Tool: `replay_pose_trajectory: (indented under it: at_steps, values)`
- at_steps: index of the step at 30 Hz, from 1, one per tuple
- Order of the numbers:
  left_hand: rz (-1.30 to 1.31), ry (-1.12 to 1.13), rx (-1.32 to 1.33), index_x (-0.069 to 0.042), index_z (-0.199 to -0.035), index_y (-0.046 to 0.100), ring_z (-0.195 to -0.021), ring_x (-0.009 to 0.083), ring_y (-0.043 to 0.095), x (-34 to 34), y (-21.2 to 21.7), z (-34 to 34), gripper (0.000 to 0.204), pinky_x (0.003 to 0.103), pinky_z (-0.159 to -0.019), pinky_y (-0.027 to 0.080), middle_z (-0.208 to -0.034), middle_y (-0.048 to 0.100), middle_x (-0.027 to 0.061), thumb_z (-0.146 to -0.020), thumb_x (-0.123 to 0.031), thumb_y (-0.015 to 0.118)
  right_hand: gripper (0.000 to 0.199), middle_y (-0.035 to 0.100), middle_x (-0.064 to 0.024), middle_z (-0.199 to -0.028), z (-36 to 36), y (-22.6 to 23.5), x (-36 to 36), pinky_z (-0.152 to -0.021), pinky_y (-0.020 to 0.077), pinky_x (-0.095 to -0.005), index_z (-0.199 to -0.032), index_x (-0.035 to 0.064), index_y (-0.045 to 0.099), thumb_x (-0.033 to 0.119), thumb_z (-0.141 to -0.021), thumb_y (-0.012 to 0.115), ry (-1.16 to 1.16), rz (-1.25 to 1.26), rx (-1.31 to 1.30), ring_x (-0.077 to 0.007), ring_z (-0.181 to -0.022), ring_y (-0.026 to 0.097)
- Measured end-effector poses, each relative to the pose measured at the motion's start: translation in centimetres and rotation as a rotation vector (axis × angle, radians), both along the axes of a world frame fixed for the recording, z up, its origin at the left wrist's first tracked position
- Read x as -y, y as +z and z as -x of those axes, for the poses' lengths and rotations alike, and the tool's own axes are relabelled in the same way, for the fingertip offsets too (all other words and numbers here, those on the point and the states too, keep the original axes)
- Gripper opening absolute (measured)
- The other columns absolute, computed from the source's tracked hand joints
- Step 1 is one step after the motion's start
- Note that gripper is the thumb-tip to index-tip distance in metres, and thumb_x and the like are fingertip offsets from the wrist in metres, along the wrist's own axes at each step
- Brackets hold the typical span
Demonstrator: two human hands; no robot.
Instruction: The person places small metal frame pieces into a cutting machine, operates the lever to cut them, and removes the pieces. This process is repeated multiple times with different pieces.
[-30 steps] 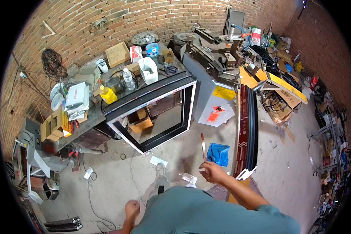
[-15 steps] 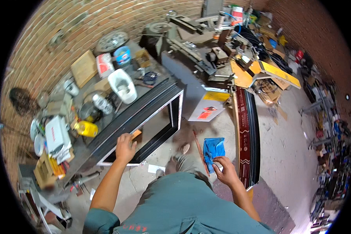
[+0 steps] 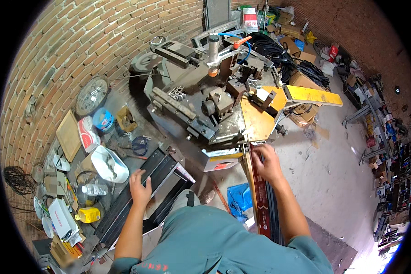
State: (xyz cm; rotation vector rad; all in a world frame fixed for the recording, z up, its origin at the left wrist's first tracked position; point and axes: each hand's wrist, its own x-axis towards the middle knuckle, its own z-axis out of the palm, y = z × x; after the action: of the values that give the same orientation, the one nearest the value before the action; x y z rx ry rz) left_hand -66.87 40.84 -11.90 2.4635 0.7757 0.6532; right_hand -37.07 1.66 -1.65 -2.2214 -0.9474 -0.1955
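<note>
My left hand is at the left, fingers apart, over the edge of a dark rectangular frame. Whether it touches the frame I cannot tell. The frame has long black profiles, a pale inner edge and an open middle. To the right, my right hand is bent in a loose C at the far end of a long profile with red printed film, thumb and forefinger apart. Contact there is not clear. A metal machine with clamps and a yellow-orange plate stands just beyond this hand.
On the left bench are a white plastic container, a yellow bottle, a blue tub and a white box. A blue plastic sheet lies on the floor. A yellow bar juts out from the machine's right.
My right hand has moved forward from beside the blue sheet to the red-filmed profile's far end. My left hand is still at the dark frame. The view has shifted, bringing the machine closer.
</note>
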Motion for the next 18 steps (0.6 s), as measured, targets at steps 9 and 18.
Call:
replay_pose_trajectory:
  at_steps: [9,18]
  values:
    - [-0.095,-0.063,0.135,-0.005,-0.114,0.067,-0.118,0.0376,0.057,-11.3,4.7,-18.5,0.027,0.044,-0.103,0.045,-0.123,0.062,0.0169,-0.09,-0.017,0.068,0.019,0.063,-0.0188,-0.119,-22.4,-1.2,-4.0,-0.1,0.0466,-0.0434,-0.103,0.0008,0.067,0.01,-0.088,0.071,-0.292,-0.003,0.171,-0.0383,-0.113,0.059]
    - [-0.085,-0.036,0.201,-0.008,-0.11,0.068,-0.107,0.0398,0.06,-29.9,1.5,-45.6,0.024,0.047,-0.096,0.046,-0.111,0.065,0.0177,-0.094,-0.025,0.064,0.031,0.058,-0.0222,-0.127,-35.8,-6.5,-5.1,-0.106,0.0399,-0.0463,-0.117,-0.0009,0.064,0.024,-0.103,0.051,-0.478,0.087,0.099,-0.0407,-0.122,0.052]
